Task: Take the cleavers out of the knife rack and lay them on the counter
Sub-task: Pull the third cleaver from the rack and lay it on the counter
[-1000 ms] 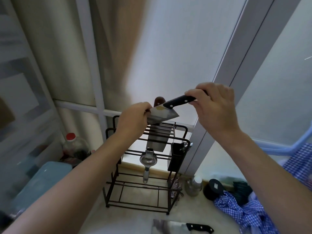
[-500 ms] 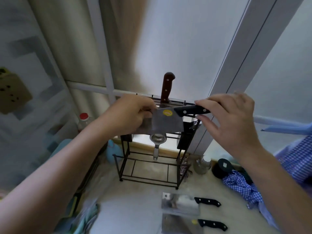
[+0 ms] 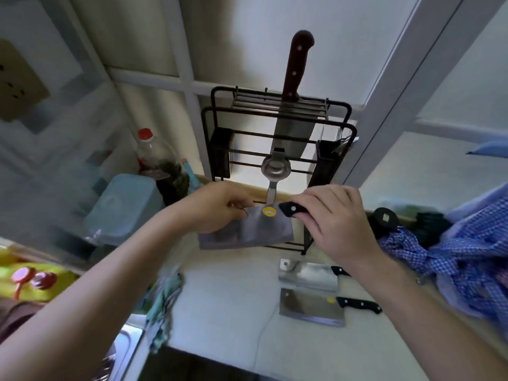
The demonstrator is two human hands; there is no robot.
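Observation:
A black-handled cleaver [image 3: 255,229] with a yellow sticker hangs in the air in front of the black wire knife rack [image 3: 277,138], blade flat-on to me. My left hand [image 3: 217,207] pinches the far end of its blade. My right hand [image 3: 338,218] grips its black handle. One cleaver with a brown handle [image 3: 292,116] still stands upright in the rack's top slots. Two more black-handled cleavers lie flat on the pale counter [image 3: 225,303], one [image 3: 309,274] behind the other [image 3: 313,307], under my right forearm.
A metal strainer [image 3: 275,171] hangs on the rack's front. A red-capped bottle [image 3: 154,155] and a pale blue box [image 3: 123,204] stand to the left. A blue checked cloth [image 3: 453,259] lies on the right, a teal cloth [image 3: 165,301] by the sink edge at lower left.
Both hands have carried the cleaver down from the rack's top to below its middle, nearer the counter. My view has tilted down, showing both laid cleavers.

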